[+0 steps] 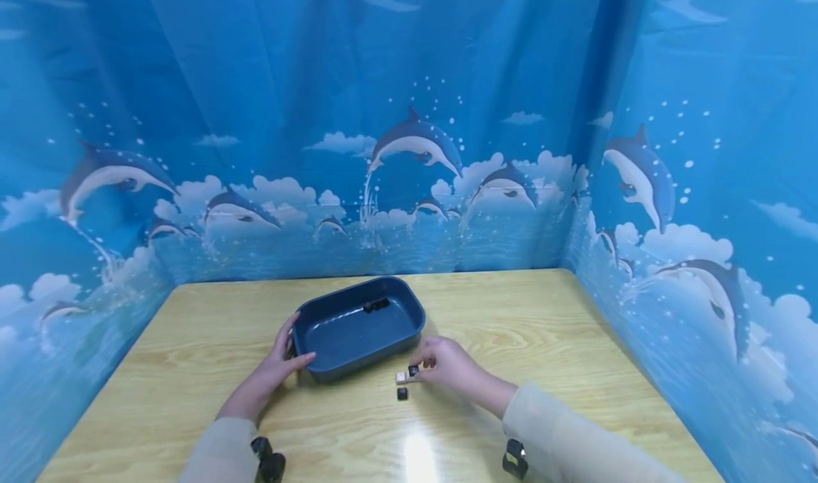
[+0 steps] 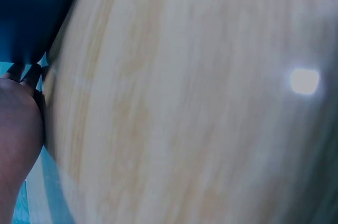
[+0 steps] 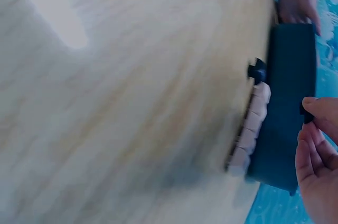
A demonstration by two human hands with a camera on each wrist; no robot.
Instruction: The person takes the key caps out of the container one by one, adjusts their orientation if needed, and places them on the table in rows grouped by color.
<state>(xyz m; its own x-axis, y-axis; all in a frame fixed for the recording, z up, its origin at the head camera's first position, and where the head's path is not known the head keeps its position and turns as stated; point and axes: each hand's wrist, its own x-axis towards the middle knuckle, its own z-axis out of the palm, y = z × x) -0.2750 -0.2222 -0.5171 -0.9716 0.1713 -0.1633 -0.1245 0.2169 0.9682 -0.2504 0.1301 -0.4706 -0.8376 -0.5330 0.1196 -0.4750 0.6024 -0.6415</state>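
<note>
My left hand (image 1: 281, 359) holds the left end of a dark blue tray (image 1: 361, 364), with its thumb along the near corner and its fingers at the end wall. Two small black keycap-like pieces (image 1: 375, 305) lie inside, toward the back. Just off the tray's near right corner, my right hand (image 1: 447, 366) pinches a small black keycap (image 3: 305, 112) between thumb and fingers. Below it on the table is a row of whitish keycaps (image 3: 256, 118), partly covered by this hand in the head view. Another black keycap (image 1: 402, 394) rests on the near side of the row.
The light wood table (image 1: 511, 312) reaches to blue dolphin-print curtains (image 1: 307, 128) at the back and sides. A bright reflection shows on its near part. Each wrist carries a small black camera.
</note>
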